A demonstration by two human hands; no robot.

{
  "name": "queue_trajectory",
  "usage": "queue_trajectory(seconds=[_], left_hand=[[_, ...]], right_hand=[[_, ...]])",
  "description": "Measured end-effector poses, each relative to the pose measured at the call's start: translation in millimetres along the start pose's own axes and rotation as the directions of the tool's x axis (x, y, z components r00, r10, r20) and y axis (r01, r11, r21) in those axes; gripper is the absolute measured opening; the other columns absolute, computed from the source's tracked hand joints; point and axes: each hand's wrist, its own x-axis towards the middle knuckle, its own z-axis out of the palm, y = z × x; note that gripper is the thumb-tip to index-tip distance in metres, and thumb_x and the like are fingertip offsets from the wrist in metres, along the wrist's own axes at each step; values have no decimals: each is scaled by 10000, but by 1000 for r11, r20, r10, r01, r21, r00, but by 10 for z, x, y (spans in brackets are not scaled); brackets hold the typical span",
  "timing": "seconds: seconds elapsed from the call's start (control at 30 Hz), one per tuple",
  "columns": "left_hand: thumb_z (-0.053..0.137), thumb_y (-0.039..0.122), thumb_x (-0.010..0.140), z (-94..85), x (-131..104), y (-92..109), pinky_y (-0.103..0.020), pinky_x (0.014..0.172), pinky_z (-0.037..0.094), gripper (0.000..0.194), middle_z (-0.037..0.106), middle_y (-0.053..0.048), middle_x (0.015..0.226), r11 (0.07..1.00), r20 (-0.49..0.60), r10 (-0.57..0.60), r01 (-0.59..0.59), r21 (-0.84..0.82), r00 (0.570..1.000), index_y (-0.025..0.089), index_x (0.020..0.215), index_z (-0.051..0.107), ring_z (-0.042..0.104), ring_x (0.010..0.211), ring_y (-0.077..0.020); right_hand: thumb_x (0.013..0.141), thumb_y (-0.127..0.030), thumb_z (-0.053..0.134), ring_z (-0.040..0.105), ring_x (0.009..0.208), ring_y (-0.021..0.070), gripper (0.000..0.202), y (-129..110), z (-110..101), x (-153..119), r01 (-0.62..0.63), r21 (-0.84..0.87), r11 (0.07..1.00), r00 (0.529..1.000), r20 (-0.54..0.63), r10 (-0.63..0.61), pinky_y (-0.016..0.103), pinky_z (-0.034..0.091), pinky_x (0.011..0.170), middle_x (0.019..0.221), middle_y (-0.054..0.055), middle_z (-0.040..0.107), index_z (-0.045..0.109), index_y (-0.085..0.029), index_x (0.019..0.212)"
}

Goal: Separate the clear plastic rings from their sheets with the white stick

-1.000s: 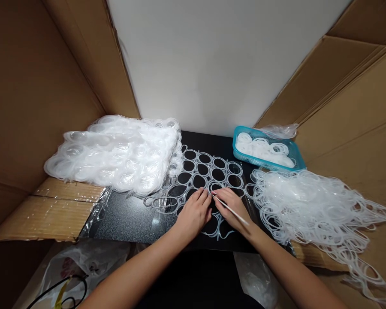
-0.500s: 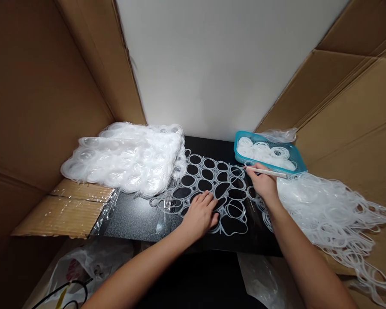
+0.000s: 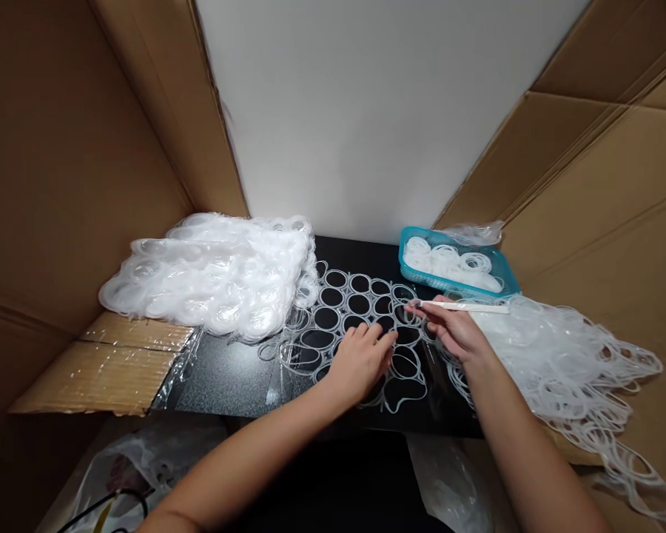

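A translucent white sheet of joined rings (image 3: 345, 300) lies on the black table, the dark surface showing through its holes. My left hand (image 3: 362, 357) is over the sheet's middle with its fingers slightly apart, holding nothing. At the sheet's right edge, my right hand (image 3: 458, 331) grips a slim white pen-shaped tool (image 3: 480, 306), its tip pointing left. A thin loose ring appears by the right fingertips; whether they pinch it is unclear. Below the right hand, more loose rings (image 3: 459, 381) lie at the sheet's side.
A thick stack of ring sheets (image 3: 216, 274) stands on the left, partly over cardboard (image 3: 116, 363). Behind my right hand is a blue plastic container (image 3: 455, 285) with coiled white rings. A heap of ring-shaped scraps (image 3: 560, 355) spreads at right. Cardboard walls flank the table (image 3: 227, 370).
My right hand has turned and come slightly nearer, its fingers loosened from the earlier writing-like grip on the tool. My left hand has shifted right and lifted its fingers somewhat. The view has shifted slightly.
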Motion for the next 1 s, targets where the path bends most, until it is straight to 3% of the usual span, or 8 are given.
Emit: queue_trajectory(seconds=[0.13, 0.23, 0.37, 0.53, 0.63, 0.7, 0.8, 1.0], left_hand=[[479, 115, 945, 66, 271, -137, -377, 976, 482, 179, 639, -103, 1116, 993, 66, 120, -120, 0, 991, 145, 1086, 585, 594, 1114, -242], [571, 187, 919, 227, 313, -249, -401, 1093, 419, 255, 605, -139, 1298, 987, 90, 161, -159, -31, 983, 129, 1167, 556, 513, 1308, -270], [596, 304, 931, 437, 256, -304, -450, 1153, 354, 414, 510, -132, 1465, 991, 64, 132, -129, -44, 989, 150, 1305, 508, 411, 1417, -274], [576, 373, 951, 466, 226, -245, -427, 1172, 331, 472, 480, -123, 1498, 994, 56, 110, -110, -8, 992, 141, 1353, 488, 391, 1432, -257], [584, 396, 948, 297, 141, -197, -409, 1168, 344, 537, 444, -156, 1517, 992, 23, 121, -122, 17, 992, 108, 1381, 448, 374, 1440, -268], [575, 375, 950, 149, 13, -203, -413, 1145, 375, 496, 474, -173, 1485, 996, -2, 77, -76, 43, 997, 109, 1354, 465, 413, 1414, -274], [536, 285, 961, -11, -236, -302, -434, 1101, 424, 378, 568, -183, 1384, 992, -6, -57, 57, 111, 998, 108, 1294, 516, 502, 1342, -288], [540, 238, 958, -14, -530, -481, -407, 1122, 430, 372, 551, -154, 1428, 993, 9, -46, 45, 112, 999, 118, 1310, 541, 464, 1384, -265]], right_hand=[[649, -86, 768, 724, 845, 204, 304, 103, -17, -104, -268, 246, 931, 962, 123, 245, 152, 467, 387, 979, 102, 725, 502, -210, 726], [707, -102, 740, 701, 841, 166, 248, 157, -27, -191, -340, 331, 880, 935, 224, 277, 173, 543, 474, 1081, 99, 704, 539, -217, 796], [801, -219, 714, 626, 779, 137, 156, 74, -5, -312, -244, 401, 883, 947, 296, 127, 206, 536, 473, 1252, 101, 634, 561, -235, 827], [809, -297, 736, 434, 555, 84, 174, -184, 58, -165, 37, 500, 865, 992, 89, -94, 187, 436, 404, 955, 45, 658, 579, -233, 767], [689, -242, 811, 375, 508, 68, 244, -139, 172, 32, 174, 401, 900, 984, -38, -173, 164, 364, 392, 717, -3, 591, 568, -215, 696], [640, -246, 831, 339, 483, 57, 266, 4, 298, 106, 196, 272, 942, 981, -56, -188, 158, 314, 386, 625, -28, 536, 571, -202, 668], [667, -335, 822, 358, 479, 62, 285, 280, 524, 82, 197, 55, 979, 980, 18, -198, 180, 308, 408, 606, -42, 517, 572, -198, 682], [827, -541, 658, 527, 556, 138, 334, 610, 813, -110, 259, -388, 885, 954, 244, -172, 255, 438, 502, 688, -10, 599, 551, -227, 783]])
